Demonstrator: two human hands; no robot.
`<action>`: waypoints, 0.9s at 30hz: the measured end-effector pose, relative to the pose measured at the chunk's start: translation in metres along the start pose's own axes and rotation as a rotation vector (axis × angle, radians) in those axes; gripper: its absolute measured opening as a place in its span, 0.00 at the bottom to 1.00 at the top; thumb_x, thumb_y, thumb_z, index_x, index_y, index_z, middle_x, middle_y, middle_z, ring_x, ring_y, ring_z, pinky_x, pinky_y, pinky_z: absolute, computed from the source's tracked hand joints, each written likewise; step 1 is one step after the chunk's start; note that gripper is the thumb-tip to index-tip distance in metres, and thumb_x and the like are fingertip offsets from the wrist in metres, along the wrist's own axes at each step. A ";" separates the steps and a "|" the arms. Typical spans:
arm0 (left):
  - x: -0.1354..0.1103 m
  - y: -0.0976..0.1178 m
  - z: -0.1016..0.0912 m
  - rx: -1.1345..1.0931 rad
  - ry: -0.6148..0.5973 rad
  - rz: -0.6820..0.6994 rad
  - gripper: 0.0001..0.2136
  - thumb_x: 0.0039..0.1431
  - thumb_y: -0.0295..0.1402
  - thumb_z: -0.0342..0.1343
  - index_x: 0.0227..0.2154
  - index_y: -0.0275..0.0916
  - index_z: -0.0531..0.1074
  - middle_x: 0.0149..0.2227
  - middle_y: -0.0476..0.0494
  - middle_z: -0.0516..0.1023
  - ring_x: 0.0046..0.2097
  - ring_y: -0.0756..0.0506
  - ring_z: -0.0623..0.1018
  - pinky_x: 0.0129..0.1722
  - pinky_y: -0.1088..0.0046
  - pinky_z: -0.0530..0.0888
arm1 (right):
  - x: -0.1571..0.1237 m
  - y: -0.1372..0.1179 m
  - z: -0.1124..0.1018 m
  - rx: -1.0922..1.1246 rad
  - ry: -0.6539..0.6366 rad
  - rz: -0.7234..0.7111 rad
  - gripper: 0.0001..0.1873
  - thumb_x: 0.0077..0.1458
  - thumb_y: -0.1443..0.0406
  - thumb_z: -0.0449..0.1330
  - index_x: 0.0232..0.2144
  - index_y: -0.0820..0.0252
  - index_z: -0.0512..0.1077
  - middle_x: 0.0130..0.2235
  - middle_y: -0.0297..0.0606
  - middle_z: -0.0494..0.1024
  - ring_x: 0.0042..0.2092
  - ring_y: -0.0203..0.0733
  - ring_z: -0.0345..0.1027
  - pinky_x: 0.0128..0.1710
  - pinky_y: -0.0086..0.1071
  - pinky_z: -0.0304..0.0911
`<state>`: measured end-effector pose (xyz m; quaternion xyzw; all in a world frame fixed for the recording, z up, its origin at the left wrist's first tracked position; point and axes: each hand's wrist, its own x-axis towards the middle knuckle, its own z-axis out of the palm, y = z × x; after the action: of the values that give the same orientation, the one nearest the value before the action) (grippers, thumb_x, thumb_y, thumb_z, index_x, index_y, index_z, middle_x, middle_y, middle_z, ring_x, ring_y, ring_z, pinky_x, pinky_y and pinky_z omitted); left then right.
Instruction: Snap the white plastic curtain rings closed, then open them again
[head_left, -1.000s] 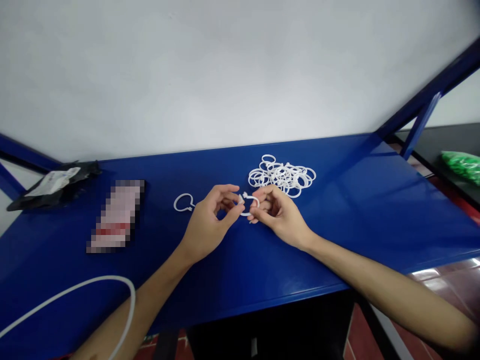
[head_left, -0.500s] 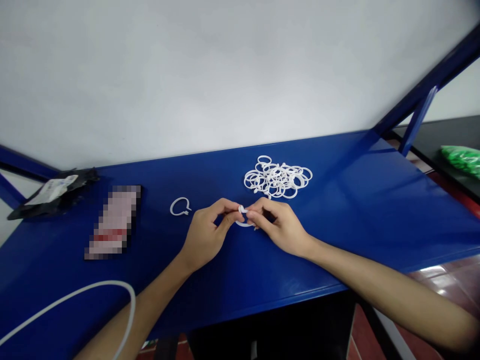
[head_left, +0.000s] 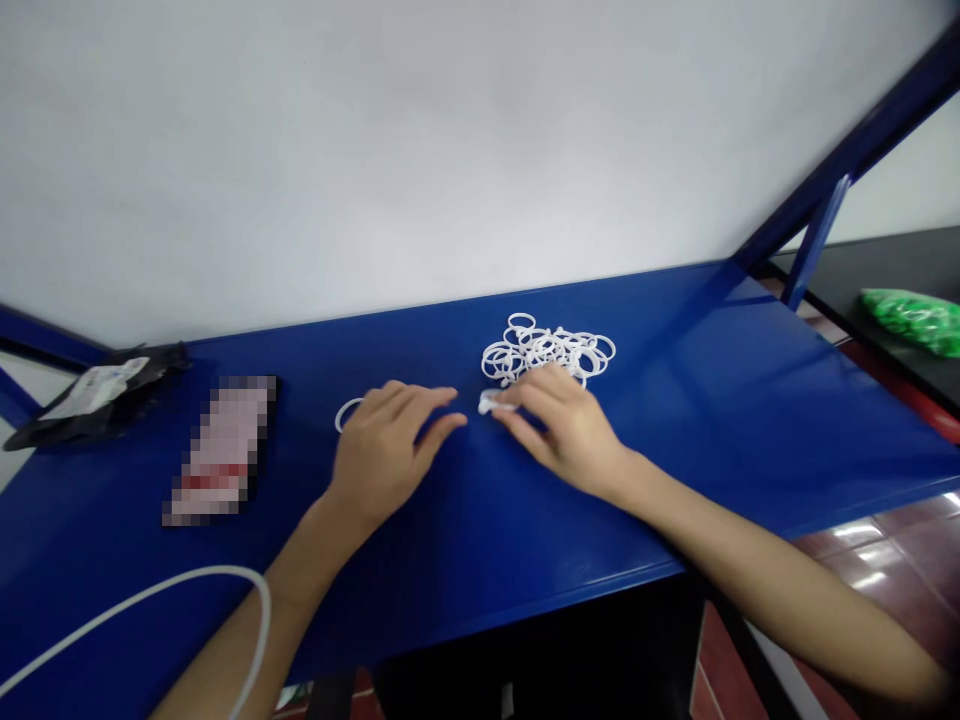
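Note:
Pinched between the thumb and fingers of my right hand is a white plastic ring, partly hidden by the fingers and slightly blurred. The pile of white plastic rings lies just behind that hand, which covers its front edge. My left hand is open, with thumb and fingertips apart and nothing between them. A single white ring lies on the blue table under the left hand, and only its left edge shows.
A pixelated pinkish flat item and a black plastic package with a white label lie on the left. A white cable curves over my left forearm. On a dark surface at right rests a green bag.
My left hand has let go of the ring and moved left, over the single ring. My right hand still holds its ring, now slightly farther back by the pile.

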<state>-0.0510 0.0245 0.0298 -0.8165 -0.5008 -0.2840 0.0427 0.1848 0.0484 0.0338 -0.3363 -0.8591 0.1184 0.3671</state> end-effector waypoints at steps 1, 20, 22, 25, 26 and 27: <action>0.002 -0.006 -0.005 0.143 -0.021 -0.073 0.15 0.69 0.43 0.52 0.44 0.38 0.76 0.41 0.39 0.83 0.44 0.38 0.79 0.45 0.59 0.73 | 0.007 0.007 -0.005 -0.100 0.028 0.007 0.09 0.67 0.64 0.56 0.41 0.59 0.76 0.40 0.43 0.79 0.42 0.46 0.68 0.45 0.42 0.65; -0.002 -0.008 0.006 0.108 -0.471 -0.162 0.19 0.66 0.31 0.53 0.58 0.39 0.69 0.54 0.37 0.76 0.53 0.35 0.74 0.51 0.55 0.71 | 0.046 0.089 -0.004 -0.356 -0.184 0.158 0.11 0.63 0.61 0.59 0.40 0.57 0.81 0.43 0.46 0.77 0.44 0.51 0.65 0.49 0.48 0.64; -0.004 -0.006 0.009 0.060 -0.454 -0.134 0.19 0.65 0.29 0.53 0.58 0.39 0.69 0.55 0.38 0.75 0.54 0.36 0.73 0.51 0.55 0.70 | 0.045 0.088 -0.005 -0.345 -0.170 0.165 0.12 0.63 0.61 0.59 0.41 0.58 0.81 0.43 0.46 0.77 0.44 0.51 0.65 0.49 0.48 0.64; -0.003 -0.006 0.008 0.092 -0.413 -0.160 0.18 0.64 0.30 0.55 0.56 0.38 0.70 0.55 0.38 0.75 0.54 0.35 0.72 0.51 0.55 0.70 | 0.043 0.084 -0.008 -0.331 -0.121 0.158 0.11 0.63 0.61 0.59 0.42 0.58 0.80 0.42 0.45 0.77 0.45 0.52 0.65 0.50 0.48 0.64; -0.003 -0.006 0.007 0.116 -0.406 -0.180 0.16 0.64 0.31 0.56 0.54 0.37 0.71 0.54 0.37 0.75 0.53 0.34 0.72 0.50 0.54 0.70 | 0.042 0.081 -0.010 -0.322 -0.098 0.151 0.11 0.63 0.61 0.59 0.42 0.58 0.79 0.42 0.45 0.77 0.45 0.52 0.65 0.50 0.48 0.64; -0.002 -0.007 0.006 0.133 -0.406 -0.196 0.14 0.64 0.32 0.57 0.52 0.37 0.72 0.52 0.37 0.75 0.52 0.34 0.72 0.49 0.54 0.70 | 0.041 0.077 -0.011 -0.311 -0.071 0.142 0.10 0.64 0.62 0.59 0.41 0.58 0.79 0.41 0.44 0.77 0.45 0.51 0.66 0.50 0.48 0.64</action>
<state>-0.0553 0.0284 0.0218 -0.7998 -0.5936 -0.0833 -0.0329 0.2099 0.1327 0.0295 -0.4446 -0.8536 0.0217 0.2706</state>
